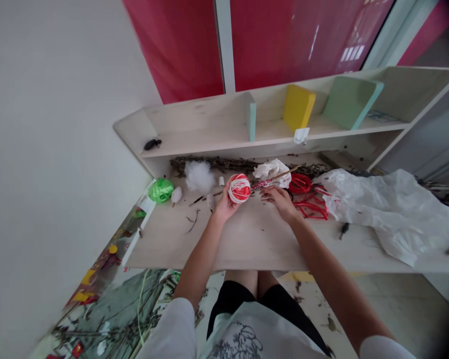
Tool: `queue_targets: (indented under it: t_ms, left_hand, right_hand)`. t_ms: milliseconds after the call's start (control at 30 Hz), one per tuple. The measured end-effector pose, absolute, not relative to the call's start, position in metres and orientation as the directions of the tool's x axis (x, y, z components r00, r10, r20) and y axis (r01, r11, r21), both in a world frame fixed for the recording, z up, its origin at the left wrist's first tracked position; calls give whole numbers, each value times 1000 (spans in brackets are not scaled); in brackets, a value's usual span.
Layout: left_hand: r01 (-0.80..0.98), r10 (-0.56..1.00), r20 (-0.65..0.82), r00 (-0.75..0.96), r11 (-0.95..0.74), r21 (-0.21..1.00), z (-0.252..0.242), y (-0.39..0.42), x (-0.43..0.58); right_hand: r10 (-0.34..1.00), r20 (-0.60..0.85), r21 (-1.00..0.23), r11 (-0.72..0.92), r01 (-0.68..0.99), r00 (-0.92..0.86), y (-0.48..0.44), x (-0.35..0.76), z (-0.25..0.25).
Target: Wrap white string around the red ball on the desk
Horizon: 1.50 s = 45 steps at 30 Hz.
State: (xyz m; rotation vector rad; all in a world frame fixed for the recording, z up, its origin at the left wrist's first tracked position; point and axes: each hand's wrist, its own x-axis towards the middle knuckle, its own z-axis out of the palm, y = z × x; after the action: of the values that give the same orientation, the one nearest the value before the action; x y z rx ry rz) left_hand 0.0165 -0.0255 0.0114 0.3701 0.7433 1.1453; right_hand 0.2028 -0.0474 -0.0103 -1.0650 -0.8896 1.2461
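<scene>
Two hands meet at center frame: the left hand (224,205) is clenched around a red-and-white ball (239,188), its white partly showing through red thread, on a thin stick (275,177). The right hand (280,205) sits just below the stick, its hold unclear. A green ball (163,190) lies left on the counter (209,249); red wire shapes (310,202) lie right.

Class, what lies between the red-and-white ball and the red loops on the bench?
In the head view: the right hand and a red-wrapped stick.

Wooden bench (247,244) — cotton (199,176), dry twigs (213,163), plastic sheet (385,214)
</scene>
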Motion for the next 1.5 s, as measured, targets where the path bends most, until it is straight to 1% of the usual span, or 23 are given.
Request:
queue_targets:
  t_ms: [200,367,500,700,867,1033,1233,1300,1400,1467,1500]
  left_hand:
    - [-679,925,-316,212,372,633,10,-27,17]
    - [-657,913,-326,245,404,637,12,-28,17]
    - [-660,914,-322,248,402,635,10,-27,16]
    - [-675,912,-319,258,406,615,6,-27,16]
    - [-686,912,-303,277,408,602,7,-28,16]
    - [-675,903,-321,287,428,600,8,-26,16]
    - [-647,923,-294,247,383,660,10,-26,16]
    - [-636,923,-294,247,383,669,12,-25,14]
    - [-613,929,-261,261,368,699,15,-23,3]
    - [-585,947,-207,246,316,747,17,-22,-8]
    - [-551,945,-203,257,316,772,18,-21,-14]
  right_hand:
    - [981,-73,-920,4,-392,181,-44,206,-13]
    - [980,-105,-907,-23,-421,171,-44,208,-11]
    - [965,-105,-893,15,-451,240,-40,209,-12]
    - [927,-11,-913,143,-382,374,-36,207,-18]
    - [900,-25,-920,150,-363,434,-38,207,-18]
    - [905,-37,-914,140,-380,423,-38,209,-17]
    - [907,-60,-903,129,-409,417,-40,210,-16]
    - [928,-72,-888,106,-446,365,-40,210,-14]
    - [965,-126,-848,15,-530,230,-42,212,-8]
    - [973,-164,-827,-48,-560,159,-43,212,-4]
    - [975,-174,-821,-67,-567,138,-44,213,-2]
